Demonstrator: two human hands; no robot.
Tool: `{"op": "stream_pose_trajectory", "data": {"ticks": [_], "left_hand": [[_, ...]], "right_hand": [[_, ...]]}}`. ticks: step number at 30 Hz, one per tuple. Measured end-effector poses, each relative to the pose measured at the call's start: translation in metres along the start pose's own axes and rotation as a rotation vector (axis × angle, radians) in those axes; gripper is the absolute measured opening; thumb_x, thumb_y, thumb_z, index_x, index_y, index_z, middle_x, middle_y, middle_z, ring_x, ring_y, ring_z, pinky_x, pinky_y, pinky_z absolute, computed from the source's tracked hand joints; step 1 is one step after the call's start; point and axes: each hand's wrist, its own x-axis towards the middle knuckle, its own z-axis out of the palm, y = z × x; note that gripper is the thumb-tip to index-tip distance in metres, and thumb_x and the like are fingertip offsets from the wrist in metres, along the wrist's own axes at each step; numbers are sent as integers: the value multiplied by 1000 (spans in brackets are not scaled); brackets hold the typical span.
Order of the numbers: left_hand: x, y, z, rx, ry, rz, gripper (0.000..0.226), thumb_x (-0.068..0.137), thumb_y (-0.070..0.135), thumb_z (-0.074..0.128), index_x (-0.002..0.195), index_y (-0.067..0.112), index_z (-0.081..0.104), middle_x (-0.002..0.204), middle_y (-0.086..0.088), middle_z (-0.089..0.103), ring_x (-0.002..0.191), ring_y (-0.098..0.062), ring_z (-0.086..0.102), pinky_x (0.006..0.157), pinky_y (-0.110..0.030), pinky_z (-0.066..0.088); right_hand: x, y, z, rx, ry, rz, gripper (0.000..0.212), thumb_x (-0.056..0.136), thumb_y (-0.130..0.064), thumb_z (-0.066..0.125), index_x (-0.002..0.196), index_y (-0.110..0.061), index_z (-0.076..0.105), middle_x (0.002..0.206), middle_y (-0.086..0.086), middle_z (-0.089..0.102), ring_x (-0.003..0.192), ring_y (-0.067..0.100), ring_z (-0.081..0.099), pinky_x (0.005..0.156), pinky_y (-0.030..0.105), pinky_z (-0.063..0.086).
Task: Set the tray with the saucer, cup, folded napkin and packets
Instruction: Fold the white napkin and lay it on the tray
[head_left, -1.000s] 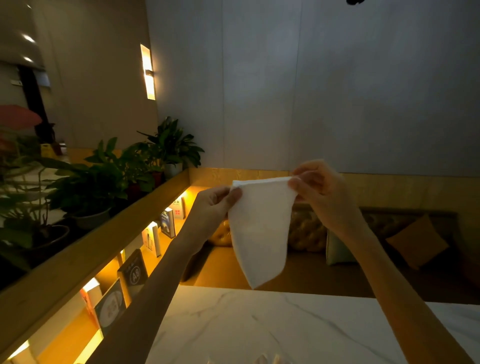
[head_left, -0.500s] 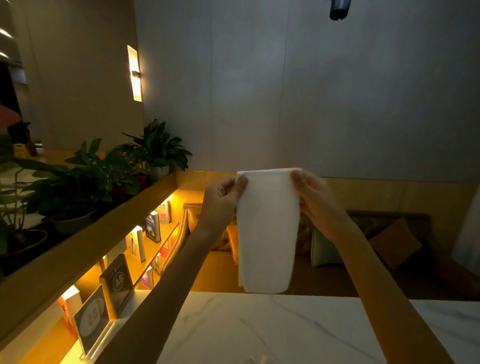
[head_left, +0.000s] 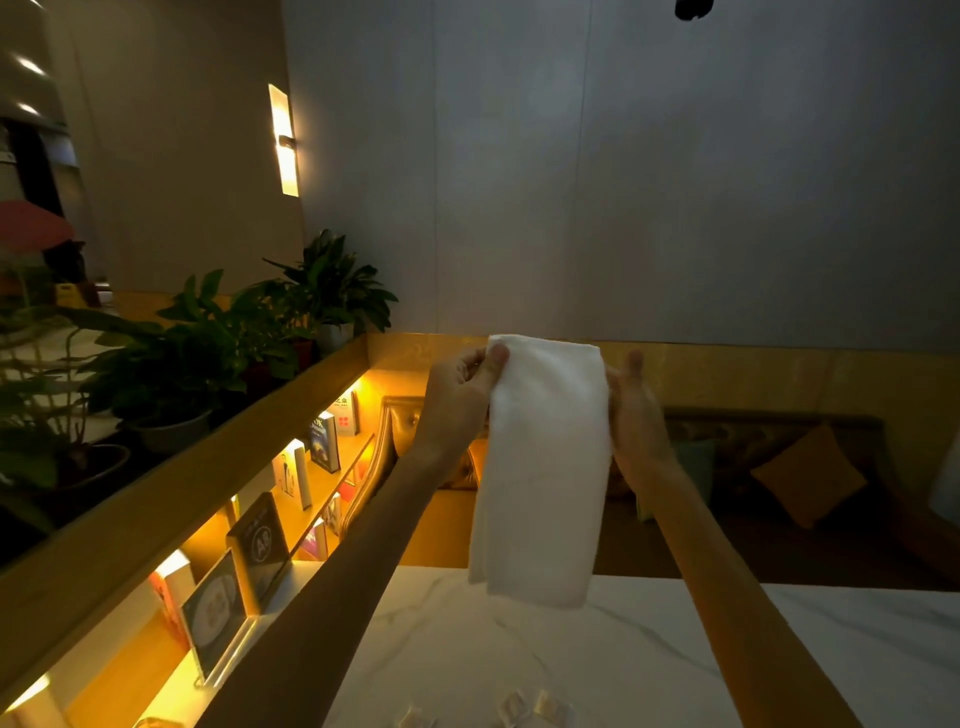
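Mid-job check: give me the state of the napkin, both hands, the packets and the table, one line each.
napkin: folded into a long strip, hanging upright in the air above the table
left hand: pinching the napkin's top left corner
right hand: on the napkin's right edge
packets: lying on the table, near edge
table: marble top; no tray in view

The napkin (head_left: 543, 467) hides most of the right hand (head_left: 636, 415) — only a fingertip and the heel show at its 3 o'clock edge. At 6 o'clock the frame cuts off several small packets (head_left: 535, 709) (dim and too blurred to count). The left hand (head_left: 457, 400) covers the napkin's 10 o'clock corner — its grip there is unclear.
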Motion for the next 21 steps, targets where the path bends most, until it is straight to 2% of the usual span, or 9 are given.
{"op": "stream_pose_trajectory", "data": {"ticks": [2, 3, 5, 9, 13, 15, 16, 19, 21], "left_hand": [[-1, -1, -6, 3, -1, -34, 25, 101, 29, 48, 93, 12, 65, 79, -4, 65, 71, -15, 65, 60, -24, 54], [-2, -5, -9, 6, -4, -51, 27, 101, 29, 49, 94, 9, 66, 76, -3, 64, 67, -13, 64, 56, -21, 53], [-4, -15, -18, -24, -31, -120, 32, 101, 32, 49, 99, 5, 66, 77, -4, 67, 68, -11, 68, 56, -20, 53], [-12, -43, -34, -497, -172, -492, 60, 97, 56, 39, 128, 8, 60, 108, -15, 69, 99, -29, 67, 77, -37, 56], [-55, -87, -30, -678, -309, -686, 76, 87, 73, 37, 141, 20, 50, 137, -14, 58, 125, -33, 56, 94, -50, 51], [-73, -98, -27, -665, -358, -711, 73, 87, 74, 33, 140, 26, 51, 141, -12, 56, 128, -34, 55, 96, -55, 50], [-76, -98, -27, -618, -368, -690, 67, 87, 71, 38, 137, 29, 52, 140, -9, 57, 127, -34, 56, 97, -57, 49], [-78, -89, -28, -370, -346, -625, 70, 80, 49, 67, 140, 19, 47, 132, -11, 61, 118, -31, 62, 97, -55, 51], [-77, -89, -27, -260, -357, -583, 65, 85, 35, 68, 141, 14, 43, 130, -13, 60, 116, -30, 63, 97, -51, 53]], "right_hand": [[-8, 5, -4, 149, -213, 283, 70, 84, -72, 30, 104, -17, 69, 97, 25, 65, 85, 38, 68, 76, 40, 57], [-13, 12, -5, 152, -302, 322, 60, 85, -67, 38, 105, -19, 69, 102, 22, 67, 90, 37, 69, 75, 42, 60], [-23, 27, -4, 97, -437, 228, 41, 91, -50, 52, 108, -16, 68, 109, 16, 68, 100, 35, 68, 80, 47, 59], [-34, 31, 7, 198, -405, 146, 40, 95, -42, 52, 117, -10, 64, 115, 23, 63, 100, 38, 64, 87, 52, 51], [-35, 33, 22, -6, -248, 73, 33, 93, -47, 53, 104, -19, 68, 97, 10, 70, 88, 26, 69, 73, 34, 59], [-35, 41, 19, -48, -176, 104, 30, 91, -51, 54, 95, -26, 70, 88, 2, 72, 82, 20, 71, 65, 24, 58], [-36, 44, 15, -15, -189, 152, 30, 90, -51, 55, 95, -26, 70, 91, 4, 72, 84, 20, 71, 66, 25, 58], [-34, 51, -3, 181, -411, 337, 42, 92, -45, 55, 122, -16, 60, 117, 20, 63, 106, 31, 66, 85, 41, 58], [-36, 57, -13, 261, -615, 445, 51, 90, -37, 60, 136, -19, 47, 130, 18, 56, 119, 37, 58, 89, 48, 54]]}}
